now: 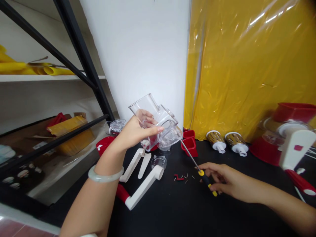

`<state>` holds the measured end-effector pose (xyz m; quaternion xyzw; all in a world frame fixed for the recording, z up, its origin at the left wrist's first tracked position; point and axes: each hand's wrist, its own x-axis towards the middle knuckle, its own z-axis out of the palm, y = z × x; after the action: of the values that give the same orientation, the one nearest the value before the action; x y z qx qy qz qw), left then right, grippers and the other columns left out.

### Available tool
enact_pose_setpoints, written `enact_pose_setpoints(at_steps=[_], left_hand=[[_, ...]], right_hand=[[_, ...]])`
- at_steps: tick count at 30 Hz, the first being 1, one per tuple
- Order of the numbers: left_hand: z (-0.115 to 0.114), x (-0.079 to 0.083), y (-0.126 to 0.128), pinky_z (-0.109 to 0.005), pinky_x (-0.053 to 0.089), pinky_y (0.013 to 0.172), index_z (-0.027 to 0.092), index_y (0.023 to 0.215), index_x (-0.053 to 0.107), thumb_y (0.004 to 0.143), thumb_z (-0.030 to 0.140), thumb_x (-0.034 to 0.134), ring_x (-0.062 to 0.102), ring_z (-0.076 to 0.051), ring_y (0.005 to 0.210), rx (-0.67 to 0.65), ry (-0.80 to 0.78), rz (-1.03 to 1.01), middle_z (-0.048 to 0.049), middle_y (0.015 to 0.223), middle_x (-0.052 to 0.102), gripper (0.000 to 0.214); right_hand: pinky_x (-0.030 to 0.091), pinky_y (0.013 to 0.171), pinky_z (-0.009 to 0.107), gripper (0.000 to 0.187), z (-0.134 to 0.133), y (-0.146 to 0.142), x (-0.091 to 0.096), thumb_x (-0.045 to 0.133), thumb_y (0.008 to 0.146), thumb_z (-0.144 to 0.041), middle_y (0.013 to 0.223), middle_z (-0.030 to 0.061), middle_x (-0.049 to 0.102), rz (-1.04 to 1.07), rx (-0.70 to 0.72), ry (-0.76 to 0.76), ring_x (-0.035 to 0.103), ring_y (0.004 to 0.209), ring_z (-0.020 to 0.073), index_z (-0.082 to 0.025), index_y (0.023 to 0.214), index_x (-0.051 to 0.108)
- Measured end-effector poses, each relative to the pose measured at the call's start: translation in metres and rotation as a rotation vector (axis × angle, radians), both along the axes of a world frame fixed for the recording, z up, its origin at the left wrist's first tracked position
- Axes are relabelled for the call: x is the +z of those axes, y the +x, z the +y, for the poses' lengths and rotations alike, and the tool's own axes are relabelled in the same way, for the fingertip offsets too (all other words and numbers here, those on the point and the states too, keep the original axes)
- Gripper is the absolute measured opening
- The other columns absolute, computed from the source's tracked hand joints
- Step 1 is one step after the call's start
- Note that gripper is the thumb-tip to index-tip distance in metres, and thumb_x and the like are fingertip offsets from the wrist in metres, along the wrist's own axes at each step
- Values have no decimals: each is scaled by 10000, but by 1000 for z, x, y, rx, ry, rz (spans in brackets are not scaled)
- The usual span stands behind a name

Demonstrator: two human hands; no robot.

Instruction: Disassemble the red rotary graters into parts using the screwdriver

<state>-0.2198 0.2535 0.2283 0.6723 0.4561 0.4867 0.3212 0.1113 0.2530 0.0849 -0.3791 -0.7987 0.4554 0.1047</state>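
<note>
My left hand [145, 126] grips a clear plastic grater housing [166, 120], held tilted above the black table. In my right hand [219, 181] is a screwdriver [204, 177] with a black and yellow handle. Its long shaft points up and left, and the tip meets or lies very near the housing's lower right edge; the exact contact is too small to tell. Below lie a small red plastic part [178, 177] and several loose screws [186, 177]. White crank handles [145, 189] rest under my left forearm, one with a red grip.
Two metal grater drums [216, 141] stand at the back right. Beyond them is an assembled red and white grater [288, 135]. Red plastic pieces [189, 147] sit behind the housing. A black-framed shelf [91, 72] rises at the left, and yellow plastic sheeting [247, 65] covers the back right.
</note>
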Motion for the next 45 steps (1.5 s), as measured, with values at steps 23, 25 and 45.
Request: enact_pose_setpoints(at_steps=[23, 25, 45], left_hand=[[1, -3, -2, -343, 541, 712, 197, 1035, 499, 593, 424, 917, 681, -190, 807, -3, -20, 10, -50, 946, 698, 649], [1, -3, -2, -341, 539, 706, 199, 1032, 502, 596, 419, 916, 681, -189, 799, -3, -16, 4, -45, 932, 697, 640], [1, 0, -1, -323, 523, 683, 208, 1009, 491, 623, 381, 906, 669, -179, 769, -11, 24, 28, -17, 866, 678, 592]], right_hand=[[429, 685, 218, 563, -6, 6, 10, 679, 872, -335, 850, -1, 559, -99, 39, 64, 521, 742, 115, -247, 1408, 530], [414, 658, 210, 503, -5, 0, 6, 746, 813, -337, 830, -9, 549, -91, -6, 76, 509, 728, 109, -220, 1281, 605], [475, 751, 249, 772, -4, 6, 3, 713, 846, -366, 960, 16, 565, -116, -29, 96, 554, 818, 139, -288, 1538, 378]])
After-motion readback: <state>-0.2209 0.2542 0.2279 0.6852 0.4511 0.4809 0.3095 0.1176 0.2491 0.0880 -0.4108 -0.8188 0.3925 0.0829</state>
